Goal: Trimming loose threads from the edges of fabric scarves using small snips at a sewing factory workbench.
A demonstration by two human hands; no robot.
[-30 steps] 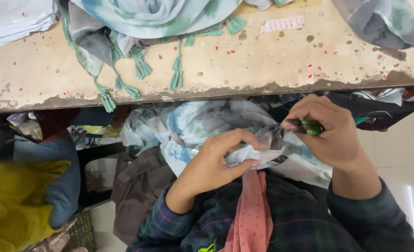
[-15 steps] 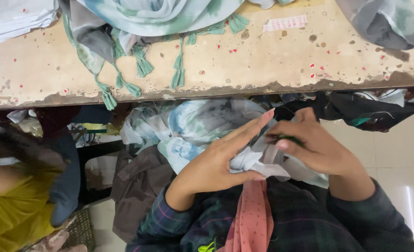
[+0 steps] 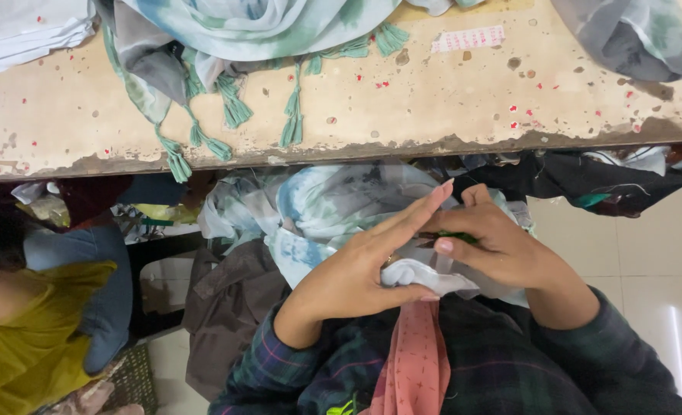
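Two hands work pale cloth in the lap, below the table edge.

Left hand (image 3: 356, 273) has fingers straight, thumb pinning the cloth (image 3: 333, 211); right hand (image 3: 502, 246) curls around a small green tool (image 3: 456, 237), lying roughly left-right. Beyond, a white paper strip (image 3: 470, 38) lies flat on the table (image 3: 433, 100) beside a tasselled scarf (image 3: 241, 38).
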